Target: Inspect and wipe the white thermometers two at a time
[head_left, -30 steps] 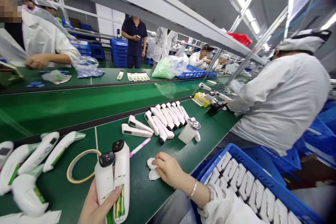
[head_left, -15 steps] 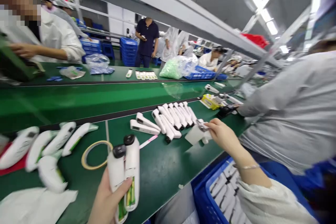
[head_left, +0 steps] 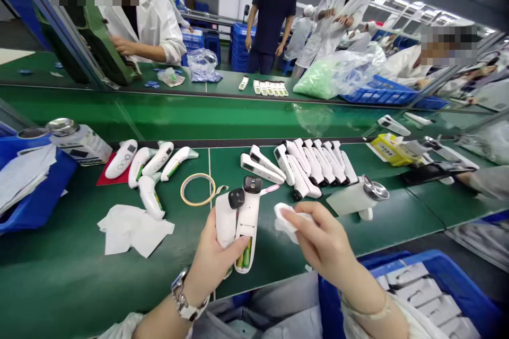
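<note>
My left hand (head_left: 209,259) is closed around two white handheld thermometers (head_left: 248,212) with black heads, held side by side above the green bench. One shows an open battery compartment with green batteries (head_left: 244,255), my thumb beside it. My right hand (head_left: 326,238) pinches a crumpled white wipe (head_left: 285,221) a little to the right of them, not touching them. A white dispenser bottle (head_left: 348,197) with a metal top stands further right. Beyond my hands lies a row of similar white thermometers (head_left: 314,161); a pink-and-white stick (head_left: 270,189) shows behind the held pair.
A tape roll (head_left: 183,190), gun-shaped white thermometers (head_left: 149,196) and white wipes (head_left: 135,228) lie to the left. A blue bin (head_left: 43,196) is at far left, a blue crate (head_left: 465,275) below right. A green conveyor (head_left: 230,116) runs behind; co-workers are beyond and right.
My right hand has come away from the dispenser bottle towards my left hand, now visibly holding a wipe. The left hand keeps both thermometers. The view has swung left.
</note>
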{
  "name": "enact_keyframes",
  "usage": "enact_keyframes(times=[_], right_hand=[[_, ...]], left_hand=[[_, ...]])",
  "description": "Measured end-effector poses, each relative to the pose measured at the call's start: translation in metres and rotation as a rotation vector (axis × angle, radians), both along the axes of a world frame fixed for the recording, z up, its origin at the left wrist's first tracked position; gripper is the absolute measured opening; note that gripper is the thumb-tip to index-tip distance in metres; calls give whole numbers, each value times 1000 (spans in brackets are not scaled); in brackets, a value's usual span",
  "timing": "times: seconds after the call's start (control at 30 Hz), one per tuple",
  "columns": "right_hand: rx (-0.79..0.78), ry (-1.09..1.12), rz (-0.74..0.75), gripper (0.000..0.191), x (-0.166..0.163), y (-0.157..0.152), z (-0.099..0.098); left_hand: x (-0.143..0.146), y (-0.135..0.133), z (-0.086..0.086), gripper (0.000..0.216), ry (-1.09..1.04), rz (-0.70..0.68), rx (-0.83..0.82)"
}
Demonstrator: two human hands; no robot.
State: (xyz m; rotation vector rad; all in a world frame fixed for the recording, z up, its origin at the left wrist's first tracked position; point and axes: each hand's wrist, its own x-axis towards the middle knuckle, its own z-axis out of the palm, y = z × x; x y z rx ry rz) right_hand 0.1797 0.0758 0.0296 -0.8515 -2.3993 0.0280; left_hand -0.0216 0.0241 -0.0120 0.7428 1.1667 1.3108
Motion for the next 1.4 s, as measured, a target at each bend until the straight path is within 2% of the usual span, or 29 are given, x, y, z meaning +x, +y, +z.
enact_keyframes(times=[0.1,0.3,0.43,0.53,0.7,0.9,1.1,1.2,1.3,1.4], right_hand=[[-19,-23,67,36,-18,-1,-7],[-63,-114,178,30,-25,-7,-9],[-67,-31,110,33,-23,-4,-11],[-76,-76,127,32,-27,-2,-15],[-52,-44,110,34,-28,-2,-21],[-81,-50,157,33,-18,-3,-22],[-76,53,127,39,-19,-2,-23],[-135,56,126,40,-23,-1,-28],[-238,156,124,40,-29,-4,-33],[-362,352,56,25,-39,-9,-35]], left_hand=[[-3,0,-4,59,36,-70,39],[-3,0,-6,55,-20,-69,48],[0,-1,-6,57,17,-46,36],[0,-1,-7,56,56,1,36],[-3,0,-10,50,112,-47,58],[-3,0,-11,54,101,-69,71],[-4,-2,-12,56,134,-73,71],[-4,-2,-11,54,137,-61,65],[-3,-2,-11,53,134,-54,69],[-2,-4,-14,55,170,-37,92]])
